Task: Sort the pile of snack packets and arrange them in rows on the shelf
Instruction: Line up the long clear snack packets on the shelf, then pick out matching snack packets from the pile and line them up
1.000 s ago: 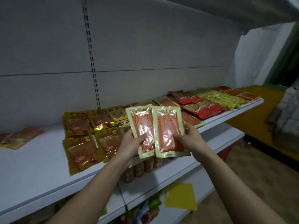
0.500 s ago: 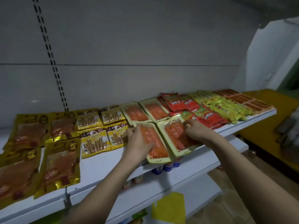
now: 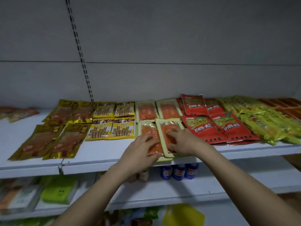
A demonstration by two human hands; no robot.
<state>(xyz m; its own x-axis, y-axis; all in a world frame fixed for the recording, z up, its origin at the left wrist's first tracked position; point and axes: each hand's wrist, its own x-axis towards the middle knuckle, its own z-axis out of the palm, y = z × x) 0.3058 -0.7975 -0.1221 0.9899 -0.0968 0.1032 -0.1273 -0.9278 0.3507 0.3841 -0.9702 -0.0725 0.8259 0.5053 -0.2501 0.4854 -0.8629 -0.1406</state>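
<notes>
Orange packets [image 3: 168,133], pale-green borders, overlapping

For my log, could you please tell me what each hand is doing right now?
Left hand: open, fingers flat on the left orange plastic snack packet.
Right hand: open, pressing the right orange plastic snack packet.

2 front packets [image 3: 164,136] on shelf [image 3: 101,149] edge, stick snacks [image 3: 112,121] left, sauce pkts [image 3: 216,123] right

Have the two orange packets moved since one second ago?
Yes. The two orange packets, then held up in the air, now lie on the shelf, in front of the back orange pair.
</notes>
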